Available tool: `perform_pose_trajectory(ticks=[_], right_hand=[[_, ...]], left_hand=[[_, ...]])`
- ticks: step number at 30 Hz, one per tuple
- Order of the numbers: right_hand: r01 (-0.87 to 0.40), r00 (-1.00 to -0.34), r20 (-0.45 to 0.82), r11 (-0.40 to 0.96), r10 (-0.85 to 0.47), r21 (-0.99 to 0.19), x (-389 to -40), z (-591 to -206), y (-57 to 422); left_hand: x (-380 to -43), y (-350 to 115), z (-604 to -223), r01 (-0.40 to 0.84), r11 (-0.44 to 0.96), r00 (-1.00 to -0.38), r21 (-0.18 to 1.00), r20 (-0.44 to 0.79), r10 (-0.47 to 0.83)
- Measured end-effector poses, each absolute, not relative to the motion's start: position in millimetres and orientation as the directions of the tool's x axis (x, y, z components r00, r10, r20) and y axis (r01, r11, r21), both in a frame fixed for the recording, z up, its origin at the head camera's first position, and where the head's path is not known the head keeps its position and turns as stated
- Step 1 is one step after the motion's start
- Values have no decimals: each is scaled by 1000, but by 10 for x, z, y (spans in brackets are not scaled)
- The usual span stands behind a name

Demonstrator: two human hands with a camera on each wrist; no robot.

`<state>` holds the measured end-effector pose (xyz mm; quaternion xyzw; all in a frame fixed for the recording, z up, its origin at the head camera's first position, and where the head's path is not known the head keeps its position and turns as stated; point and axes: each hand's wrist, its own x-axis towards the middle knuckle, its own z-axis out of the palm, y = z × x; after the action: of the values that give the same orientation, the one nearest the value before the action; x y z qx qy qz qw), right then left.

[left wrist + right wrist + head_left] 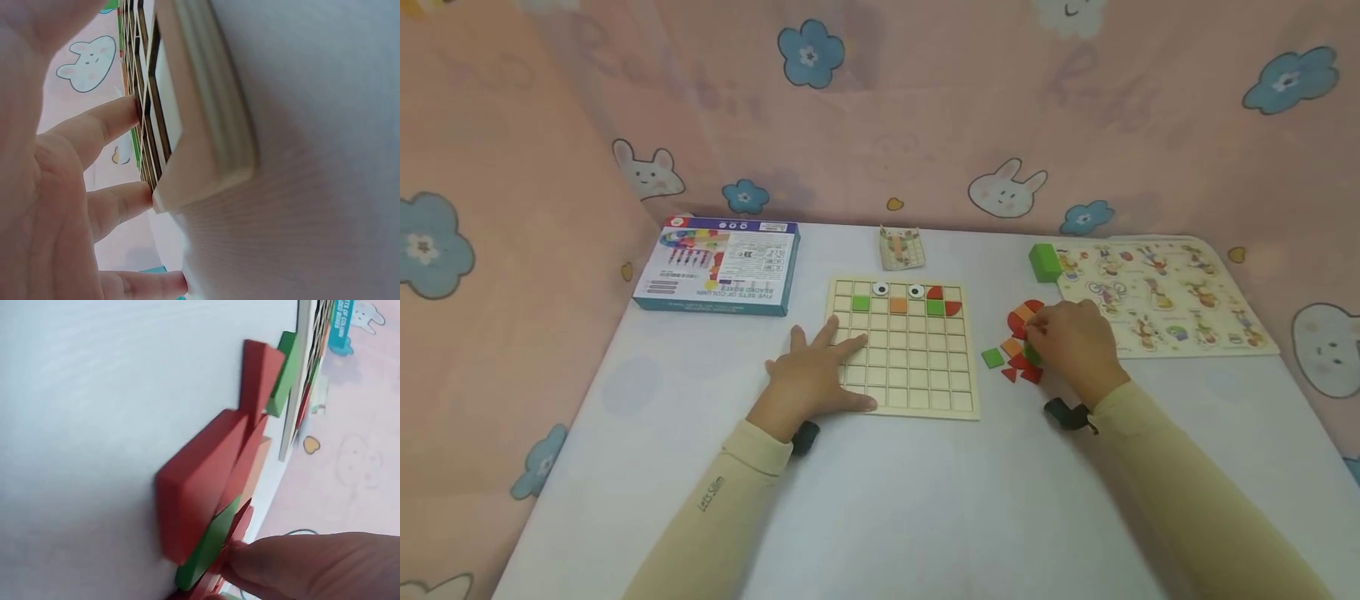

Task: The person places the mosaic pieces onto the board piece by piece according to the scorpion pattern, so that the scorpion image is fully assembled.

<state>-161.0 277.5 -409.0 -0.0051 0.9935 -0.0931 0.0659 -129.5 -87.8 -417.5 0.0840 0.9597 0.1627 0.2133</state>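
My left hand (pixel 808 375) lies with spread fingers on the left edge of a wooden grid board (pixel 880 414); in the left wrist view fingertips (pixel 128 112) touch its grid. On the board's upper rows sit two eye tiles (pixel 880 289), green squares (pixel 861 304), an orange square (pixel 898 306) and red quarter-round tiles (pixel 952 309). Right of it, my right hand (pixel 1075 342) reaches into a loose pile of tiles, thumb and finger pinching at a red tile (pixel 215 572). Around them lie a green tile (pixel 992 357), small red triangles (pixel 1010 375) and an orange tile (pixel 1011 347).
A boxed bead set (pixel 722 267) lies at the back left. Behind the board stands a small folded pattern sheet (pixel 901 248). At the right, a green block (pixel 1045 263) touches a picture board (pixel 1165 300). A patterned cloth (pixel 880 125) hangs behind the table.
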Motion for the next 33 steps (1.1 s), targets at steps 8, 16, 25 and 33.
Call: perform_pose_trajectory(ticks=[8,16,25,33], right_hand=[[48,-977,-212,992,22,-117,-1634,-4059,2693],[132,-971,-223,966,82,-220,-1634,-4066,2666],[99,-984,-171,956,52,-276,-1631,-4052,2674],[-342,-915,-109,888,-390,-309,-1860,-3946,2141]], left_hand=[[-1286,-884,-4155,91,933,-896,349,-380,229],[-1277,-871,-4122,93,930,-898,356,-374,233],[-1265,-869,-4121,109,926,-902,363,-355,246],[-1277,-877,-4135,104,923,-899,370,-362,246]])
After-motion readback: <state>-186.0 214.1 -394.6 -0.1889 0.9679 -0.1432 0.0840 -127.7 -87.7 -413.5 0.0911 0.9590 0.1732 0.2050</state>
